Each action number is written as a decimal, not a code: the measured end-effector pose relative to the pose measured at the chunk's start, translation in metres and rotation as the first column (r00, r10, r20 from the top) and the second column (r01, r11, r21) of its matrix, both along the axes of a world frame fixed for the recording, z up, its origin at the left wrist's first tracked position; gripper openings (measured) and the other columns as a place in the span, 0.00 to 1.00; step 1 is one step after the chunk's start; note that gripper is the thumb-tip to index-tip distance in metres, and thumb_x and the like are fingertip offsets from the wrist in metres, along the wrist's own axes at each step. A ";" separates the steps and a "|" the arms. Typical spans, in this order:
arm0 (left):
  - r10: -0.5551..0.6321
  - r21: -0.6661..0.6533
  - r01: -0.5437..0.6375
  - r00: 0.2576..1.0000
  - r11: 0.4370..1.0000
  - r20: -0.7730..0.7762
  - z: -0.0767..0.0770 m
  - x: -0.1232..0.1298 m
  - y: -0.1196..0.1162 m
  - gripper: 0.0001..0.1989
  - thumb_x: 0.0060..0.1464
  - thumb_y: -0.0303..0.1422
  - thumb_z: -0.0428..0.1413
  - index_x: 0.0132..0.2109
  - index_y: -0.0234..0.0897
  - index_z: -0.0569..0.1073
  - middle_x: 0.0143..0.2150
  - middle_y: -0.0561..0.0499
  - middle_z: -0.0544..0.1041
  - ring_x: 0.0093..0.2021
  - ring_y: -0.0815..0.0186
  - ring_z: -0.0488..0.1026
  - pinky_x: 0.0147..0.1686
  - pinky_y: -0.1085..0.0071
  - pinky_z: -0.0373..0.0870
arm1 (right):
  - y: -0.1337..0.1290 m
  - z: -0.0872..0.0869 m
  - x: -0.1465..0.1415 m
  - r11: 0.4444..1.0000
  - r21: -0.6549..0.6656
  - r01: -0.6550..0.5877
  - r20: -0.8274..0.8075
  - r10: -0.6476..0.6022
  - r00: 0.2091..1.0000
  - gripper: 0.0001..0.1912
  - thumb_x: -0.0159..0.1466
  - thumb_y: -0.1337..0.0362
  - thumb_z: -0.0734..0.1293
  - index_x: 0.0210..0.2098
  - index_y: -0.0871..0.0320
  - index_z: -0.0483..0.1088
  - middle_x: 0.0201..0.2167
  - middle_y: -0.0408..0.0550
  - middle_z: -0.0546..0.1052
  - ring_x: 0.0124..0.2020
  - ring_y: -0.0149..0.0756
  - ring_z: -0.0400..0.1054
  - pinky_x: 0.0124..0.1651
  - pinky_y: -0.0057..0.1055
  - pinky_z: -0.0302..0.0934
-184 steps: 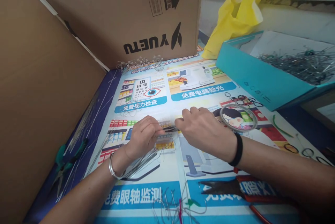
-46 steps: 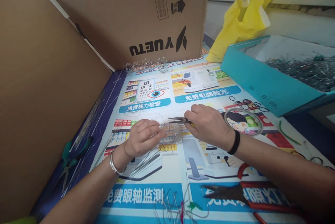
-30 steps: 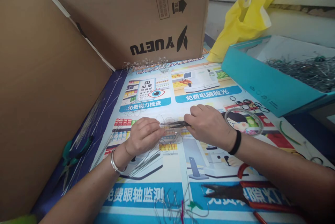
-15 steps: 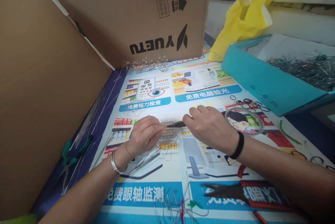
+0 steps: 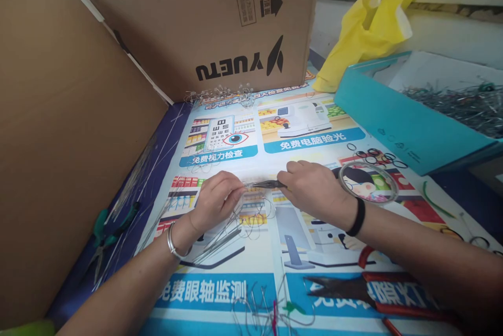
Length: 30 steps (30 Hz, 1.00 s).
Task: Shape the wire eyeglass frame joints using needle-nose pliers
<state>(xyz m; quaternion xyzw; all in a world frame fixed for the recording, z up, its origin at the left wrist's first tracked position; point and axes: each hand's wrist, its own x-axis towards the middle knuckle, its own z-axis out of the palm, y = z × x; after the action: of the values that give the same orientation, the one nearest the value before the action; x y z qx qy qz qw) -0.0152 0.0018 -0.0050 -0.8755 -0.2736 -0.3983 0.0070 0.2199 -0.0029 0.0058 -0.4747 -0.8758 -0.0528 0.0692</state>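
Observation:
My left hand is closed in a pinch on a thin wire, most of it hidden by the fingers. My right hand is wrapped round the handles of slim-nosed pliers, whose dark tip points left and meets the wire close to my left fingertips. Whether the jaws are clamped on it is too small to tell. Below my left hand, a loose bundle of straight wires lies on the printed sheet, with curled wire ends to its right.
Cardboard walls stand left and behind. A turquoise box of metal wire pieces sits right, near a yellow bag, a clear tape roll and black rings. Red-handled scissors lie in front; green-handled pliers lie left.
My right hand has shifted slightly right, and more of the pliers' nose shows between the hands. My left hand keeps its pinch in nearly the same place.

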 end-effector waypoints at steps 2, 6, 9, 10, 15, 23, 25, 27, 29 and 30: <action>0.003 -0.004 -0.003 1.000 1.000 0.000 -0.001 0.000 0.000 0.04 0.53 0.23 0.55 0.37 0.35 0.70 0.30 0.48 0.74 0.33 0.67 0.71 0.31 0.70 0.71 | 0.000 0.001 0.000 1.000 -0.012 0.011 -0.002 -0.011 1.000 0.08 0.60 0.65 0.61 0.32 0.58 0.71 0.29 0.49 0.71 0.31 0.35 0.63 0.29 0.30 0.42; 0.008 -0.016 -0.008 1.000 1.000 -0.001 -0.002 0.000 0.000 0.04 0.53 0.23 0.54 0.37 0.36 0.70 0.31 0.48 0.74 0.34 0.66 0.71 0.32 0.70 0.71 | 0.000 0.002 0.001 0.999 -0.033 0.020 -0.011 -0.020 1.000 0.08 0.61 0.64 0.61 0.32 0.58 0.71 0.30 0.49 0.72 0.32 0.35 0.63 0.29 0.30 0.44; 0.012 -0.002 -0.012 1.000 1.000 -0.006 -0.003 0.000 0.000 0.05 0.54 0.23 0.54 0.38 0.36 0.70 0.31 0.48 0.74 0.34 0.66 0.71 0.33 0.70 0.71 | 0.001 0.001 0.001 0.999 -0.032 0.012 -0.017 -0.012 1.000 0.08 0.61 0.63 0.61 0.33 0.58 0.71 0.30 0.49 0.71 0.32 0.35 0.63 0.29 0.29 0.43; 0.016 0.005 -0.016 1.000 1.000 -0.009 -0.003 0.000 0.000 0.05 0.54 0.23 0.54 0.38 0.36 0.70 0.31 0.48 0.74 0.34 0.66 0.71 0.33 0.70 0.71 | 0.001 0.000 0.001 1.000 -0.030 0.007 -0.016 -0.008 1.000 0.08 0.61 0.63 0.61 0.32 0.58 0.71 0.30 0.49 0.71 0.31 0.35 0.62 0.29 0.30 0.43; 0.057 0.030 -0.055 0.997 0.998 -0.058 -0.006 -0.001 0.000 0.05 0.53 0.24 0.55 0.37 0.37 0.69 0.31 0.50 0.74 0.35 0.67 0.71 0.34 0.72 0.71 | 0.002 -0.003 0.000 1.000 -0.006 -0.005 0.009 0.005 1.000 0.08 0.61 0.63 0.60 0.32 0.58 0.70 0.30 0.49 0.71 0.31 0.36 0.62 0.28 0.31 0.40; 0.111 0.037 -0.107 0.986 0.994 -0.124 -0.008 0.000 -0.002 0.04 0.54 0.26 0.55 0.37 0.38 0.69 0.33 0.50 0.74 0.34 0.68 0.72 0.32 0.74 0.70 | 0.002 -0.005 0.000 0.999 0.037 -0.035 0.006 0.035 0.999 0.07 0.61 0.64 0.61 0.31 0.57 0.70 0.29 0.49 0.71 0.30 0.36 0.61 0.28 0.32 0.38; 0.120 0.047 -0.115 0.983 0.992 -0.137 -0.008 0.001 -0.002 0.04 0.54 0.26 0.55 0.37 0.38 0.69 0.33 0.51 0.74 0.34 0.69 0.72 0.32 0.74 0.70 | 0.002 -0.005 0.000 0.998 0.041 -0.038 0.006 0.038 0.999 0.07 0.61 0.65 0.61 0.30 0.57 0.70 0.29 0.49 0.71 0.30 0.35 0.60 0.28 0.32 0.37; 0.124 0.059 -0.117 0.981 0.991 -0.147 -0.008 0.001 -0.003 0.04 0.54 0.26 0.55 0.37 0.38 0.68 0.33 0.51 0.74 0.34 0.69 0.72 0.32 0.74 0.70 | 0.001 -0.006 0.000 0.998 0.050 -0.039 0.005 0.039 0.999 0.07 0.61 0.66 0.61 0.30 0.57 0.70 0.28 0.49 0.71 0.30 0.35 0.60 0.28 0.32 0.37; 0.126 0.080 -0.115 0.980 0.990 -0.157 -0.008 0.002 -0.003 0.03 0.54 0.26 0.55 0.37 0.38 0.68 0.33 0.51 0.74 0.33 0.69 0.72 0.32 0.74 0.69 | 0.001 -0.006 0.000 0.997 0.065 -0.040 0.006 0.039 0.999 0.07 0.61 0.66 0.60 0.30 0.57 0.69 0.28 0.49 0.70 0.30 0.36 0.61 0.28 0.32 0.37; 0.127 0.100 -0.112 0.979 0.989 -0.160 -0.007 0.002 -0.003 0.03 0.54 0.26 0.55 0.36 0.38 0.68 0.33 0.51 0.74 0.33 0.69 0.72 0.32 0.74 0.69 | 0.001 -0.006 0.000 0.997 0.071 -0.038 0.006 0.038 0.999 0.07 0.61 0.66 0.60 0.29 0.57 0.69 0.28 0.49 0.70 0.30 0.37 0.61 0.28 0.32 0.38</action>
<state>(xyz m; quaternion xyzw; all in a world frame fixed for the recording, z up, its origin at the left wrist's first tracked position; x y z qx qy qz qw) -0.0136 -0.0010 -0.0125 -0.8864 -0.3058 -0.3348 0.0934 0.2201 -0.0022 -0.0003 -0.4551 -0.8825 -0.0836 0.0848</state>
